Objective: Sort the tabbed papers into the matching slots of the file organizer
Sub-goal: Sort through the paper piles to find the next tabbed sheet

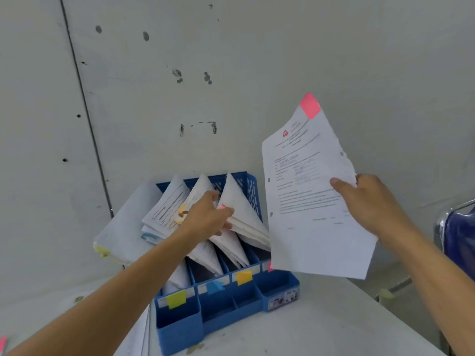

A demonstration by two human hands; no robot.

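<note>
A blue file organizer [228,307] stands on the table against the wall, its slots marked in front by yellow [176,299], blue [214,287], orange [244,277] and pink [270,266] tabs. Stacks of papers [241,209] lean in the slots. My right hand [370,201] pinches a printed sheet [313,201] by its right edge and holds it up right of the organizer; a pink tab [309,105] sticks out of its top corner. My left hand [205,217] reaches into the organizer, fingers curled round the edge of the rightmost paper stack.
A loose pile of papers with a yellow tab [120,232] leans at the organizer's left. More sheets lie at the table's near left, one with a pink tab [3,343]. A blue chair with a chrome frame [457,232] stands at the right. The table's right edge [385,301] runs diagonally.
</note>
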